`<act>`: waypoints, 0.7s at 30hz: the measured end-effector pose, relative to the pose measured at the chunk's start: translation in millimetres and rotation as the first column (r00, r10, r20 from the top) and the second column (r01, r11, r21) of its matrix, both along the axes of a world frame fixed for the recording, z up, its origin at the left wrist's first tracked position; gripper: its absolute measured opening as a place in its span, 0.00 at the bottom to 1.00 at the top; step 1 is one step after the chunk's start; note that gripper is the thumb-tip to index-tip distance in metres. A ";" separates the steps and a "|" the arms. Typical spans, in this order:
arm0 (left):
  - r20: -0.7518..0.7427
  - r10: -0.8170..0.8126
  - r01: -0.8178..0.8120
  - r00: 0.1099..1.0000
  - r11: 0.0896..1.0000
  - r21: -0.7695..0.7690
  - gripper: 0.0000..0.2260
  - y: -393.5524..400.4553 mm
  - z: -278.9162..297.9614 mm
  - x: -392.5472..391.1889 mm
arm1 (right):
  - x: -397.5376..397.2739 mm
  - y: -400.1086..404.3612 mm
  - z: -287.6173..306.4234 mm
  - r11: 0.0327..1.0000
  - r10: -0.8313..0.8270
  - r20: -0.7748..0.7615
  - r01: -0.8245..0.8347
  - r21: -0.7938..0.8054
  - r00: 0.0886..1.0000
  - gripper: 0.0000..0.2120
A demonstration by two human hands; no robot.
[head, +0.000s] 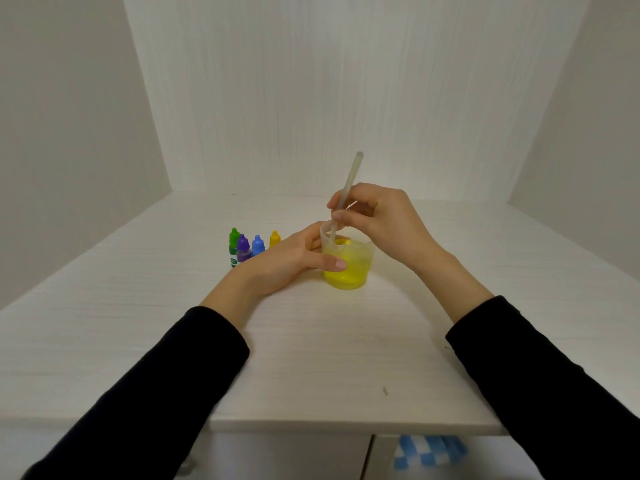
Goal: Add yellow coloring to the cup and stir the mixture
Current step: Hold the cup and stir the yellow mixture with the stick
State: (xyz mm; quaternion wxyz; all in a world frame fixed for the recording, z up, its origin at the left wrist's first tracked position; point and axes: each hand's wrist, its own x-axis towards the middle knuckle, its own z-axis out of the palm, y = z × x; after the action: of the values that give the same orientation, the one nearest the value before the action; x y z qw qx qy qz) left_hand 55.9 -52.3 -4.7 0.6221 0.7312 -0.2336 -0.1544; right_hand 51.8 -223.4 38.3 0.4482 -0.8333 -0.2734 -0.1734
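Here we see the cup [348,263], clear plastic with bright yellow liquid in its lower part, standing on the white bench [311,358] between our two hands. The left hand [294,259] wraps the cup's left side: the thumb lies across the near wall, touching it, and the other fingers [313,237] curl round the far left wall, so the cup is held. The right hand [377,216] sits just above and right of the rim. Its fingers are curled and pinch a pale translucent rod [344,194], thumb and forefinger closed on the shaft about midway along. The rod tilts, upper end leaning away to the right above the fingers, lower end dipping inside the cup near its left wall. We cannot tell whether the tip reaches the bottom.

Just left of the left fingers stands a row of four small dropper bottles: green [233,245], purple [243,249], blue [258,244] and yellow [274,239]. All are upright and capped. The yellow one is nearest the left fingers, partly hidden behind the hand; whether it touches the hand we cannot tell. The green one stands farthest from them.

Both forearms wear black sleeves [173,375]. Below the bench's near edge, a blue-and-white checked cloth [429,452] shows, blurred.
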 end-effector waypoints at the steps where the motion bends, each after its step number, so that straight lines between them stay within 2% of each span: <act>1: -0.005 0.001 -0.001 1.000 1.000 -0.001 0.33 0.0 -0.1 0.4 | 1.4 -0.7 -0.4 1.000 -0.009 0.010 0.009 -0.008 1.000 0.06; 7: -0.019 0.011 -0.012 1.000 1.000 -0.017 0.28 0.3 -1.6 1.4 | 6.3 -8.2 1.8 0.988 -0.083 0.107 0.095 -0.117 0.991 0.05; 12: -0.034 0.026 -0.026 0.999 1.000 -0.007 0.32 1.6 -2.6 2.8 | 4.3 -14.9 7.3 0.974 -0.112 0.126 0.134 -0.182 0.986 0.07; 21: -0.040 0.027 -0.028 0.999 1.000 -0.012 0.36 1.7 -3.1 3.9 | -3.6 -20.6 14.7 0.984 -0.077 0.044 0.084 -0.160 0.996 0.08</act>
State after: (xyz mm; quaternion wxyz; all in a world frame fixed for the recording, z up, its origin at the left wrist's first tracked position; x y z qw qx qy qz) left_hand 59.8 -50.6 -7.9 0.6334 0.7271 -0.2120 -0.1589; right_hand 48.2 -244.0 53.0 0.3664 -0.8739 -0.2610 -0.1843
